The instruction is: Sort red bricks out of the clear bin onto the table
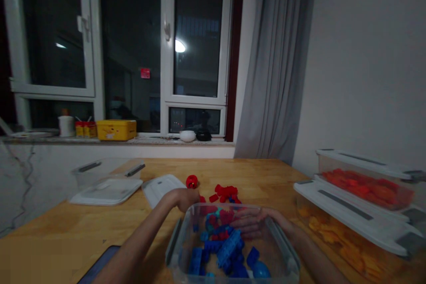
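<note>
Left hand (185, 198) curled over the far left corner of the clear bin (282, 248), fingers bent together, whether pinching a brick impossible to tell. Right hand (256, 222) laid flat inside the bin's far rim, fingers spread loosely and resting on the bricks, clamped on nothing visible. Inside the bin, a jumble of blue bricks (226, 248) with a few red ones mixed in toward the far side, plus a blue ball (260, 270) at the near right corner. Just beyond the bin on the wooden table (66, 230), a small heap of red bricks (226, 193), and a round red piece (191, 181) left of that heap. Left of the bin, a white lid (159, 188) lying flat; further left, another clear container (100, 171) with a lid (108, 191) in front of it. Right of the bin, a lidded box of orange pieces (336, 235), and behind that a second box of red pieces (362, 186). Far beyond the bin, a window sill with a yellow tin (116, 129), a white cup (66, 125) and two small bowls (187, 136); grey curtain (273, 75) to the right of the window.
</note>
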Tool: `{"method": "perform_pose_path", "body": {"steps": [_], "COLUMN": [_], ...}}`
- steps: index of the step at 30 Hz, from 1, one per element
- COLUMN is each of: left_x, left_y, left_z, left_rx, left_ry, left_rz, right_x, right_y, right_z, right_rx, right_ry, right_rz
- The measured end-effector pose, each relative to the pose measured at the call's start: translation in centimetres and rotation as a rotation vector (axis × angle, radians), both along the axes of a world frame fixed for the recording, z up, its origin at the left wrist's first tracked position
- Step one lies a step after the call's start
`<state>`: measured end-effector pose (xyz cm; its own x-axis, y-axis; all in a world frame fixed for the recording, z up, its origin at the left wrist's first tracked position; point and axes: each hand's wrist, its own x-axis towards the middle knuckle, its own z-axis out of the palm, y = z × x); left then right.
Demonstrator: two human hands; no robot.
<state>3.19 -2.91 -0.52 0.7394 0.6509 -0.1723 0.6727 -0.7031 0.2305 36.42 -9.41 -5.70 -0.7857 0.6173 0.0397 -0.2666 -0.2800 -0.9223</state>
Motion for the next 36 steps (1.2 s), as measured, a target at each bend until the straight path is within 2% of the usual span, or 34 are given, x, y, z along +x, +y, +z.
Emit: {"method": "perform_pose_path", "body": {"steps": [3,8,13,17,21,24,29,31,36], "left_x": [0.1,0.0,0.7,2.5,4.1,4.8,5.1,4.9,5.0], "left_y": [-0.8,-2.6,-5.5,-8.4,-10.5,-11.1,-10.7,-10.6,-11.1], "left_z": [1.6,5.4,8.8,10.4,11.2,11.4,10.9,10.7,10.4], "left_rx": [0.065,0.212,0.267,0.277,0.307,0.318,0.396,0.357,0.127], "left_ry": [0.029,-0.128,-0.315,-0.484,-0.562,-0.432,-0.257,-0.201,-0.066], "left_rz": [0.121,0.253,0.265,0.184,0.111,0.075,0.099,0.096,0.076], "right_x": [0.0,-0.1,0.0,0.1,0.1,0.1,0.1,0.1,0.1], "right_y": [-0.1,-0.1,-0.1,-0.3,-0.2,0.0,-0.2,-0.3,-0.3], "right_z": [0.1,0.0,0.0,0.3,0.2,0.1,0.5,0.7,0.8], "right_rx": [-0.004,0.003,0.019,0.024,0.03,0.023,0.035,0.044,0.048], "right_ry": [-0.004,0.034,-0.006,-0.018,-0.012,-0.012,-0.061,-0.075,-0.106], "right_rz": [0.009,0.026,0.017,0.004,0.024,0.024,0.006,0.009,0.004]}}
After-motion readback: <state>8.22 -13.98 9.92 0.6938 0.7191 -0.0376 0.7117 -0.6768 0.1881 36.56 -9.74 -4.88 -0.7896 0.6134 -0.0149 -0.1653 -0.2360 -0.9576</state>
